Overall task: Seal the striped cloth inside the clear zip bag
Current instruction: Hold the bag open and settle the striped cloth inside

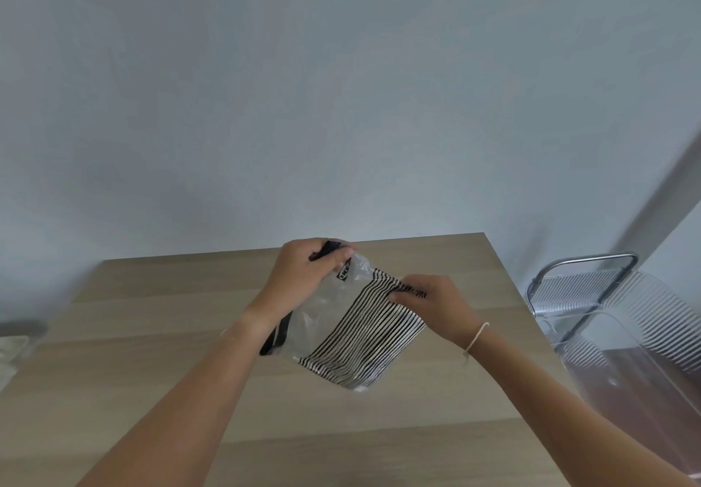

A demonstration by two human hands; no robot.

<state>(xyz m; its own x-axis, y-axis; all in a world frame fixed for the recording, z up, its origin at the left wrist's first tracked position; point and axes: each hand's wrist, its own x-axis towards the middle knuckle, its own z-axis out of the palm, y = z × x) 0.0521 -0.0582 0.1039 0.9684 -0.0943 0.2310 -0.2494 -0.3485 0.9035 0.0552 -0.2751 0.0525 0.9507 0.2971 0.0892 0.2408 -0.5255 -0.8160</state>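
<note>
1. Nearest the camera, your two forearms ran up from the lower corners of the frame and met over the wooden table (pixel 151 391), just below centre.
2. Your right hand (pixel 436 304) sat right of centre, fingers pinched on the far right edge of the clear zip bag (pixel 322 316), with the striped cloth (pixel 364 335) under them. I could not tell whether they gripped plastic alone or cloth through it.
3. The cloth was already inside the bag, filling its right and lower part; the left part of the bag was clear and looked unfilled.
4. The bag was held just above the table at centre frame, and it looked to hang clear of the wood, though I could not be sure.
5. The black zip strip (pixel 278 335) ran as the long axis, from lower left, near your left wrist, up to the top centre.
6. Your left hand (pixel 303 274) was the nearer one to that strip: its fingers were clenched on the strip's far end, at the top centre of the frame.
7. My judgement: the seal was the step in hand, and the press had to travel along the strip, away from your left fingers toward the lower-left end, while your right hand kept the cloth away from the mouth.
8. Farthest off, a clear ribbed chair (pixel 607 316) stood at the right edge, well apart from the bag.
</note>
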